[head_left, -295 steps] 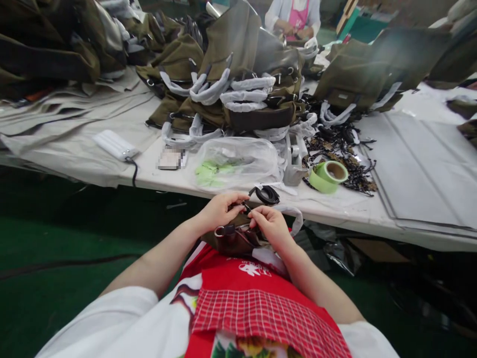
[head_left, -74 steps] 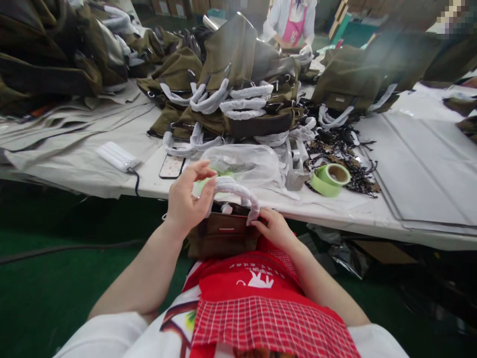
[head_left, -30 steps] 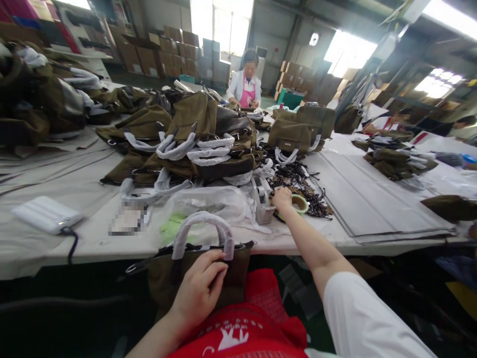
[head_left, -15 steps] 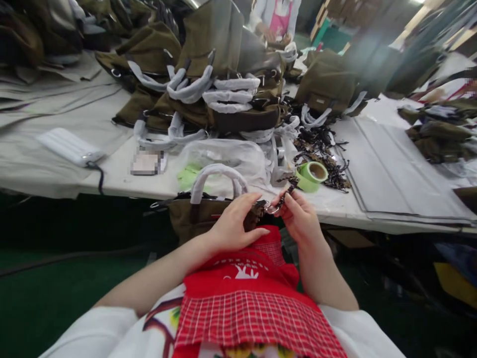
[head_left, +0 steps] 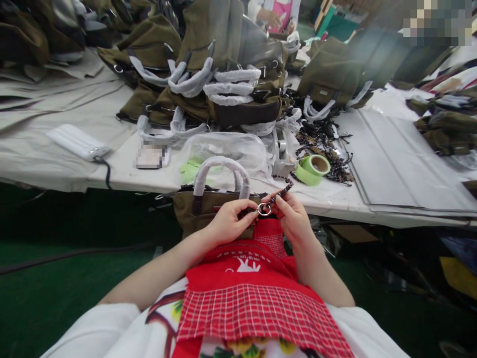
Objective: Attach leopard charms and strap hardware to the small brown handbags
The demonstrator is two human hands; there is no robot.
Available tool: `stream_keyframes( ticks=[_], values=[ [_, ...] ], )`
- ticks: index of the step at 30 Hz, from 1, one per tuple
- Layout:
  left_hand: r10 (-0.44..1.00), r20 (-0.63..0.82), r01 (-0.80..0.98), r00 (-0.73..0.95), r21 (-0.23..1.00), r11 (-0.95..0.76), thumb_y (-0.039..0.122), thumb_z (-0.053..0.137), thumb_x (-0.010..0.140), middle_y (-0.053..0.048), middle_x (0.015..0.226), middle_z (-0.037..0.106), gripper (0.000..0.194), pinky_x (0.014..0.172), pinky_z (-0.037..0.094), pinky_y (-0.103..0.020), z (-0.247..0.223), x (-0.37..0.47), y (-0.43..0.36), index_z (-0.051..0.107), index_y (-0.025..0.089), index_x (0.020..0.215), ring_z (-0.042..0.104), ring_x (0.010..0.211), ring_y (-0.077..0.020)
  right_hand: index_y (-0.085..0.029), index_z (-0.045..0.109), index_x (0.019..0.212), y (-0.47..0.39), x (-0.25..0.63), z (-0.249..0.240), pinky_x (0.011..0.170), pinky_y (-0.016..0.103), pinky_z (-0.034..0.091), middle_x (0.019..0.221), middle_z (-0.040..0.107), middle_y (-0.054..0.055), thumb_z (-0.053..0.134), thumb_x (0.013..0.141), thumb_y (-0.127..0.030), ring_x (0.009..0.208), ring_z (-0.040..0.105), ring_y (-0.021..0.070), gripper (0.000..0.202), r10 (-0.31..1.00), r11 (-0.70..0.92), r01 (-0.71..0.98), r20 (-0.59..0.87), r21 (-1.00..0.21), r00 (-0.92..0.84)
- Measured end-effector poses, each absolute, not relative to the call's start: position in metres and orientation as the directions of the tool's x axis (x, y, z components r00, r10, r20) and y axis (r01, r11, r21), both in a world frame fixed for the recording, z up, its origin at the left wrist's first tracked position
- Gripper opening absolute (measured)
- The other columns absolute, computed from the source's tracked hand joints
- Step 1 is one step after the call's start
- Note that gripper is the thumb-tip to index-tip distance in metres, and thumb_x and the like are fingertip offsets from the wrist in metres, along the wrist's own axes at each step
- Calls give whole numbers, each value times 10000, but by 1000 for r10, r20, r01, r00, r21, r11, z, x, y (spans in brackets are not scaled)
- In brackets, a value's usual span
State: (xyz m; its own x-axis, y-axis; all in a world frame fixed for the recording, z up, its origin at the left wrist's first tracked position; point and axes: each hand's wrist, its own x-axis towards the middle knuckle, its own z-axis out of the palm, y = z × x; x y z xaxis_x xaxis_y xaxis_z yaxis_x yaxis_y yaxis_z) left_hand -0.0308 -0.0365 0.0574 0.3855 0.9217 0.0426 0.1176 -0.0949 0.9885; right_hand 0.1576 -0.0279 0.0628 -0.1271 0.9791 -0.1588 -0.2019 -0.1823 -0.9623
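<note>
My left hand [head_left: 231, 220] has its thumb and fingers closed at the left side of a silver metal ring [head_left: 264, 209]. In my right hand [head_left: 293, 215] a dark patterned braided cord [head_left: 286, 188] is pinched; it joins the ring, and its free end curls up past the fingertips. What my left fingertips cover beside the ring cannot be made out. Just behind my left hand, an olive handbag [head_left: 190, 213] with wrapped handles [head_left: 219, 161] stands against the table edge.
A white table [head_left: 122, 174] carries stacked olive bags [head_left: 242, 112], green tape [head_left: 314, 169], a pile of dark cords [head_left: 337, 169], a clear plastic bag [head_left: 227, 144] and a white power strip [head_left: 76, 141]. Grey sheets [head_left: 402, 169] lie right. A person in a pink apron [head_left: 281, 15] stands across.
My left thumb and fingers, spread apart before, have closed at the ring. The ring has shifted slightly left, and my right hand still pinches the cord.
</note>
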Motion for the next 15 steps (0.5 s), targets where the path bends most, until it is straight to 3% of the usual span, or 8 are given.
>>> stream_keyframes(
  ticks=[10,15],
  values=[
    [904,-15,-42,427,998,36,317,618,851,-74,871,728,204,729,535,-289,59,-28,-39,688,137,915,656,761,-176,-221,595,960,-32,163,58,701,299,582,902,745,26,719,827,-439,737,696,164,284,983,-164,-242,-138,-956,-119],
    [929,-47,25,367,999,41,339,627,849,-64,815,726,222,700,517,-272,57,-24,-39,701,130,861,644,727,-164,-213,626,948,-31,164,59,704,272,578,914,753,29,746,810,-432,757,704,155,286,982,-158,-266,-123,-951,-141]
  ],
)
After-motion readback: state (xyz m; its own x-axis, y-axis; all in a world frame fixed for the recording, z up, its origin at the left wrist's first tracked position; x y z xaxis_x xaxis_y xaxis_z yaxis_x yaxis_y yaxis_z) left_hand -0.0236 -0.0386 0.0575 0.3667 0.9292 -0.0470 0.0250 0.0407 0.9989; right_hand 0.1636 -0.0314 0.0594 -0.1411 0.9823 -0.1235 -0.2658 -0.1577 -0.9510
